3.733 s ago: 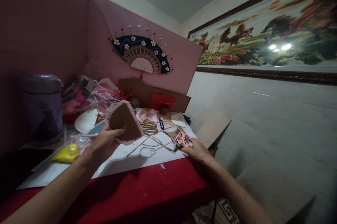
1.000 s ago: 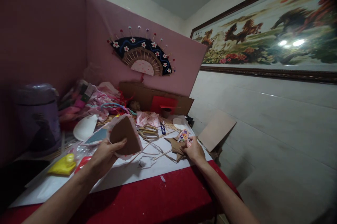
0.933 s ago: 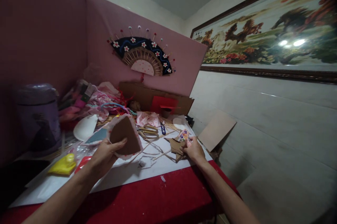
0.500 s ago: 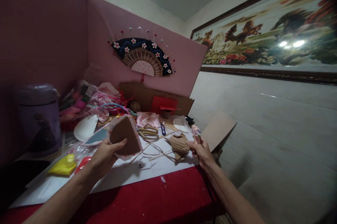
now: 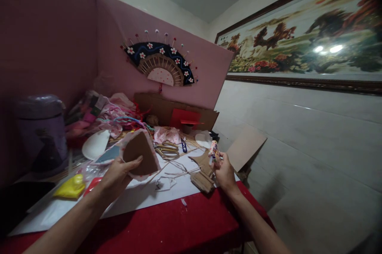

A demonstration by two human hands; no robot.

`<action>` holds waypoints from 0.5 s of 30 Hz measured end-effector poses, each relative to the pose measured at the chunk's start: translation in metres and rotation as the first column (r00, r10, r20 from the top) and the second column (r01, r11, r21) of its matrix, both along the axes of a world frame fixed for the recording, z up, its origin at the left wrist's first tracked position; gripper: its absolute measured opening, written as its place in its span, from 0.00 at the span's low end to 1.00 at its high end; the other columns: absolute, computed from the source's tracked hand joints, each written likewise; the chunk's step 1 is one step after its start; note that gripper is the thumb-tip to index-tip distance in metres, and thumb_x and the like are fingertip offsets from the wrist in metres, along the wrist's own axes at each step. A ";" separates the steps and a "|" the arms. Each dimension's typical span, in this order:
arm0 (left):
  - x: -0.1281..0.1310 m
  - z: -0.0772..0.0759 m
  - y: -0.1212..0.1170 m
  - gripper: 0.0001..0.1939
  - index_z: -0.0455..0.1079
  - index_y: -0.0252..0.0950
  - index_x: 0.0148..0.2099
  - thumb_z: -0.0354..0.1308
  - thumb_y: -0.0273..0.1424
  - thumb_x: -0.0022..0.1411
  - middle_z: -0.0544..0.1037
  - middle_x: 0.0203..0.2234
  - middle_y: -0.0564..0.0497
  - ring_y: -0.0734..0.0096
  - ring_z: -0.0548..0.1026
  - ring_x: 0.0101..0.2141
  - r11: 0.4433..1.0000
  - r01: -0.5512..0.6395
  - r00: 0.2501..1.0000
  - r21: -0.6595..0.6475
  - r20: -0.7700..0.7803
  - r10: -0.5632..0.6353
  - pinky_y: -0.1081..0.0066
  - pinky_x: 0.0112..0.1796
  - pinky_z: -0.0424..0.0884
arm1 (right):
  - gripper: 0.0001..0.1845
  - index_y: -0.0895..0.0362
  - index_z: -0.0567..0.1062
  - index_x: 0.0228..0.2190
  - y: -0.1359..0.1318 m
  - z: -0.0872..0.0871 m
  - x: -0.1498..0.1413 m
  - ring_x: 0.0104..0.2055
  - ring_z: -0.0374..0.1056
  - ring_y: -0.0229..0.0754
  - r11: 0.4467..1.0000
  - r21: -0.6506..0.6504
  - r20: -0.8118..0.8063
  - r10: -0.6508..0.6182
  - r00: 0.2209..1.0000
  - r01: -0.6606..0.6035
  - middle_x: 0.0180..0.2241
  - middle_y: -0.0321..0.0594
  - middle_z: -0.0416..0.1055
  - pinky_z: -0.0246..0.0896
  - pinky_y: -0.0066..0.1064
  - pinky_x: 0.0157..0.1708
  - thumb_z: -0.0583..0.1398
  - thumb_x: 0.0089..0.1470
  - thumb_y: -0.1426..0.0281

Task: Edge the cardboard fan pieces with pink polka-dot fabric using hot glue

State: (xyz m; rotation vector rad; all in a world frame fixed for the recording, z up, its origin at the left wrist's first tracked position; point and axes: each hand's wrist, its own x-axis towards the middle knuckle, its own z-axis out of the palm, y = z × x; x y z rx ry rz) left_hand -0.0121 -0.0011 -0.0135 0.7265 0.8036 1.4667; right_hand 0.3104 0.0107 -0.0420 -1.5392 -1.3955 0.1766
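Note:
My left hand [image 5: 121,172] grips a brown cardboard piece [image 5: 140,154] edged with pale, red-dotted fabric, thumb across its face. My right hand [image 5: 224,170] is closed around a small, colourful patterned tool that looks like a glue gun [image 5: 213,152], held upright above the right side of the table. Just left of that hand, torn corrugated cardboard [image 5: 203,181] lies at the edge of the white sheet. Gold-handled scissors [image 5: 167,150] and a dark blue utility knife [image 5: 184,146] rest beyond, between my hands.
A decorated fan [image 5: 162,63] is on the pink panel behind the table. Left stand a purple container [image 5: 41,134] and a heap of pink fabric [image 5: 115,107]. A yellow packet [image 5: 70,187] lies near my left forearm. Red cloth [image 5: 167,226] covers the front edge.
My right hand has shifted slightly left and brought the tool upright over the torn cardboard, which has moved or folded toward the table's front edge. My left hand stays nearly still.

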 end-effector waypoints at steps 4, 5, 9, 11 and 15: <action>-0.001 -0.001 0.000 0.33 0.67 0.37 0.52 0.69 0.23 0.40 0.80 0.35 0.50 0.67 0.77 0.35 0.996 0.020 1.000 0.084 -0.014 -0.019 0.66 0.37 0.75 | 0.20 0.55 0.66 0.35 -0.011 0.002 -0.002 0.29 0.70 0.47 0.987 -0.161 0.099 -0.010 0.995 0.026 0.27 0.40 0.73 0.60 0.32 0.28 0.61 0.38 0.63; -0.001 -0.002 0.000 0.33 0.67 0.37 0.51 0.70 0.23 0.40 0.80 0.35 0.51 0.68 0.77 0.34 0.997 0.025 1.000 0.079 -0.016 -0.024 0.67 0.37 0.75 | 0.20 0.55 0.66 0.34 -0.013 0.001 -0.003 0.28 0.70 0.46 0.981 -0.193 0.107 -0.002 0.994 0.023 0.26 0.39 0.73 0.60 0.31 0.28 0.62 0.36 0.63; -0.001 -0.001 0.000 0.34 0.68 0.36 0.51 0.71 0.25 0.38 0.80 0.33 0.51 0.67 0.77 0.33 0.999 0.037 0.999 0.037 -0.015 -0.037 0.69 0.37 0.75 | 0.21 0.55 0.65 0.31 -0.019 -0.004 -0.006 0.24 0.67 0.43 0.957 -0.254 -0.090 0.123 0.988 -0.142 0.21 0.33 0.70 0.60 0.30 0.26 0.65 0.30 0.68; -0.001 0.000 0.000 0.34 0.67 0.36 0.52 0.70 0.25 0.39 0.80 0.33 0.52 0.68 0.77 0.33 0.999 0.039 0.999 0.030 -0.017 -0.039 0.69 0.38 0.75 | 0.22 0.55 0.63 0.31 -0.018 -0.004 -0.004 0.21 0.66 0.41 0.947 -0.205 -0.245 0.196 0.950 -0.248 0.18 0.30 0.68 0.60 0.30 0.24 0.65 0.30 0.68; -0.001 0.002 -0.002 0.35 0.67 0.36 0.52 0.70 0.25 0.39 0.80 0.35 0.50 0.66 0.77 0.35 0.998 0.043 0.999 0.046 -0.017 -0.042 0.68 0.38 0.74 | 0.25 0.57 0.64 0.31 -0.008 -0.001 0.005 0.19 0.65 0.38 0.990 -0.057 -0.397 0.097 0.913 -0.130 0.19 0.31 0.69 0.59 0.28 0.20 0.67 0.29 0.65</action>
